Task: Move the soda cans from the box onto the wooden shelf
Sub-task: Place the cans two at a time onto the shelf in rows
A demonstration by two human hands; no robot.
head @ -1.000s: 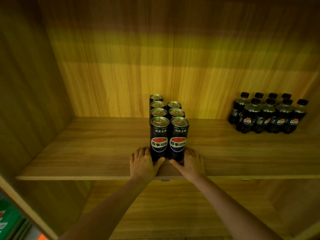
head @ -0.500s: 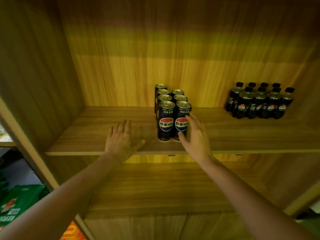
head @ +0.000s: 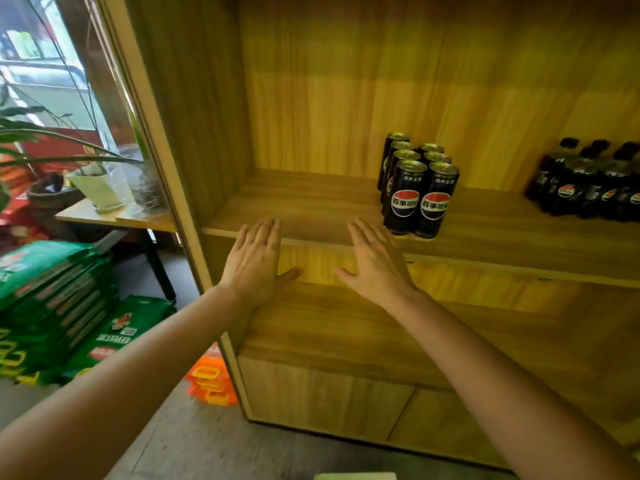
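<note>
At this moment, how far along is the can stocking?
Done: seven black soda cans stand in two rows on the wooden shelf. In hand: nothing; left hand and right hand are open, fingers straight, in front of the shelf edge. Left: unclear, since the box is out of view.

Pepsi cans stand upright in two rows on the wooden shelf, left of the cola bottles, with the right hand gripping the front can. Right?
No. The head view shows the right hand open, fingers straight, gripping no can. The Pepsi cans do stand upright in two rows on the wooden shelf, left of the cola bottles.
</note>
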